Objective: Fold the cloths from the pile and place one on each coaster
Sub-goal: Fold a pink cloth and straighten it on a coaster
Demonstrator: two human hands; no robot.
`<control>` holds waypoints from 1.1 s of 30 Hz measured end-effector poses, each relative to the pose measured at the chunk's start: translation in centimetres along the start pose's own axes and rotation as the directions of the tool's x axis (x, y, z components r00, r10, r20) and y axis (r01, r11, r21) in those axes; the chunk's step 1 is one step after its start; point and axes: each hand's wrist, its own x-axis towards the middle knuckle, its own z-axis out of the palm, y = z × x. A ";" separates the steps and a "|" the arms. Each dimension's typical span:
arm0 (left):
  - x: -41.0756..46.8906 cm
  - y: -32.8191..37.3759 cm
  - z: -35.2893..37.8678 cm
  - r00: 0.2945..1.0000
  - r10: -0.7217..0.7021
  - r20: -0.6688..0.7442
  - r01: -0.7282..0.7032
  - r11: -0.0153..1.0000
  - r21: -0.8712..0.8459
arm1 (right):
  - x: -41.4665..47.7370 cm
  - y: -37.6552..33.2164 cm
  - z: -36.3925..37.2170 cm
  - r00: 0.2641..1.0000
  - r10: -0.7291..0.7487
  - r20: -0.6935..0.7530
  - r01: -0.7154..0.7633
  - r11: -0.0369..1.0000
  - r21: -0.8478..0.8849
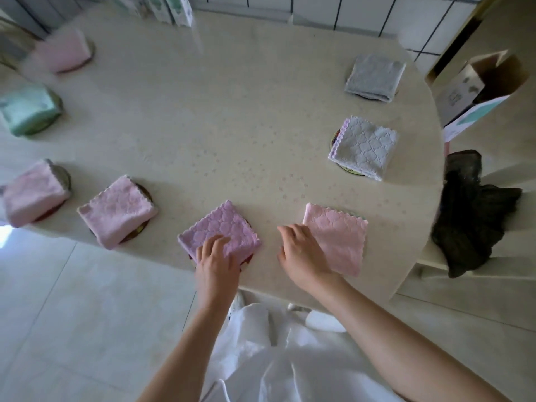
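**Op:** Basically near the end, I'd say. I count eight folded cloths around the table (232, 117), each on or over a coaster. No loose pile in view anywhere.

**Rev:** List them.

**Op:** Far left, blurred pink cloth (62, 52). Below it a green cloth (29, 111). Left edge, plain pink cloth (33, 192). Next to it a scalloped pink cloth (117, 211). Near centre, mauve cloth (219, 232). Near right, pale pink cloth (338, 237). Right side, lilac-edged grey cloth (364, 146). Far right, grey cloth (375, 76).

**Rev:** Coasters visible?

**Op:** Only slivers. Clearest one is the coaster (346, 169) peeking out under the lilac-edged grey cloth. Under the pale pink one I can barely see a rim, so I can't confirm how well it's centred.

**Rev:** Hands?

**Op:** Left hand (216, 261) rests on the near edge of the mauve cloth, fingers bent and loose, pressing, not gripping. Right hand (301, 258) lies at the left edge of the pale pink cloth, fingers slack on the fabric, nothing pinched that I can see.

**Rev:** What's left?

**Op:** My read: just squaring up these two near cloths. Whether more coasters sit out of shot, can't tell. The dark bundle (470, 216) on the chair at right looks unrelated.
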 end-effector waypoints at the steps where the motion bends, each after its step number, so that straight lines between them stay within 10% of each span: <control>1: 0.0 -0.9 -0.5 0.993 -0.116 -0.019 0.115 0.992 -0.049 | 0.6 -1.1 0.3 1.000 0.001 0.021 -0.001 1.000 0.014; 9: 1.9 -6.3 -2.3 0.710 -0.644 0.287 0.705 0.653 -0.278 | 5.3 -7.7 2.6 0.960 0.258 0.105 -0.269 0.958 0.102; 21: 4.1 -7.3 -3.9 0.438 -0.598 0.672 0.895 0.356 -0.267 | 7.5 -9.6 3.2 0.793 0.602 0.095 -0.609 0.777 0.159; 33: 7.5 -7.4 -5.7 0.696 -0.427 0.577 0.677 0.656 -0.332 | 2.9 -10.2 5.0 0.699 0.712 0.067 -0.642 0.584 0.497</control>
